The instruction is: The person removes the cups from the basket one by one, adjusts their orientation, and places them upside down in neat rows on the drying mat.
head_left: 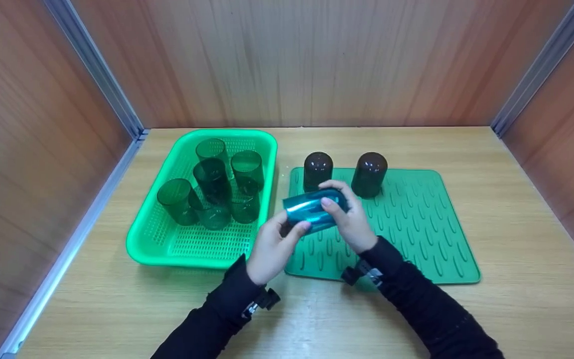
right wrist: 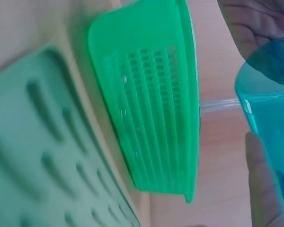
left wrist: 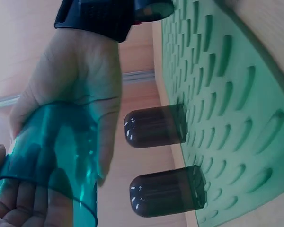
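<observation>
Both hands hold one see-through teal tumbler (head_left: 312,209), tilted on its side above the left part of the green ridged mat (head_left: 416,224). My left hand (head_left: 274,244) grips its left end, thumb on the near side. The right hand (head_left: 349,214) grips the other end, with the thumb across the wall and fingers behind. In the left wrist view the tumbler (left wrist: 61,156) shows fingers through its wall; the right wrist view shows the tumbler (right wrist: 270,118) between both hands. Two dark tumblers, one left (head_left: 318,172) and one right (head_left: 369,174), stand upside down at the mat's back edge.
A bright green perforated basket (head_left: 137,244) stands to the left of the mat. Several dark green-looking tumblers (head_left: 247,169) stand or lean inside it. Wood-grain panels (head_left: 317,65) enclose the table (head_left: 506,199) at the back and both sides.
</observation>
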Demonstrator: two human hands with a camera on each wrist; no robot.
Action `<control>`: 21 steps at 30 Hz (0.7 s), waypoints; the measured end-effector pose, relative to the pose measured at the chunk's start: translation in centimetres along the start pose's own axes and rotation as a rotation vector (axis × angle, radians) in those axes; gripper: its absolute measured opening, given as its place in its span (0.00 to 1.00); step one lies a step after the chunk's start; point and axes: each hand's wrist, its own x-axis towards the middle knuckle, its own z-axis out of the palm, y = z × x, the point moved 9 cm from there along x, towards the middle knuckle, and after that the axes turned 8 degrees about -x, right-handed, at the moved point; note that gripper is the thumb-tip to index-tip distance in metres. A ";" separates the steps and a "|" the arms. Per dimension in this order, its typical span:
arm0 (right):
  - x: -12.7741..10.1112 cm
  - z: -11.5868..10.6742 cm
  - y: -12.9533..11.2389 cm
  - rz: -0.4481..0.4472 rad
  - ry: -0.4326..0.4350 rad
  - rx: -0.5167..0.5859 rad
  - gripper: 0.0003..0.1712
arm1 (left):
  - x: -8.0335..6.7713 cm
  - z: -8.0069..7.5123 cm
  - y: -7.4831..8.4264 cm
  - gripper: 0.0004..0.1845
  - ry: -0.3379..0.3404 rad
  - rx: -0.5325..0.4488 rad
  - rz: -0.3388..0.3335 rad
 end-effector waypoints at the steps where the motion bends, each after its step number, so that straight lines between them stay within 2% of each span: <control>1: -0.1 -0.5 -0.2 -0.011 0.004 -0.028 0.21 | -0.1 0.3 -0.1 0.19 -0.018 0.015 0.002; 4: -0.3 -2.2 -0.6 -0.030 0.019 -0.108 0.21 | -0.4 0.9 -0.2 0.15 -0.063 0.069 0.022; 7: -0.3 -4.4 -0.9 -0.016 0.060 -0.159 0.21 | -0.8 1.5 -0.5 0.13 -0.104 0.176 0.058; 11: -0.1 -7.6 -1.2 0.019 0.126 -0.198 0.20 | -1.5 2.2 -1.4 0.23 -0.200 0.349 0.064; 17: 0.4 -12.9 -1.8 0.032 0.242 -0.335 0.20 | -2.7 3.7 -4.5 0.40 -0.430 0.549 -0.064; 21: 0.5 -16.2 -2.0 0.073 0.315 -0.491 0.23 | -3.3 3.9 -6.8 0.48 -0.510 0.714 -0.155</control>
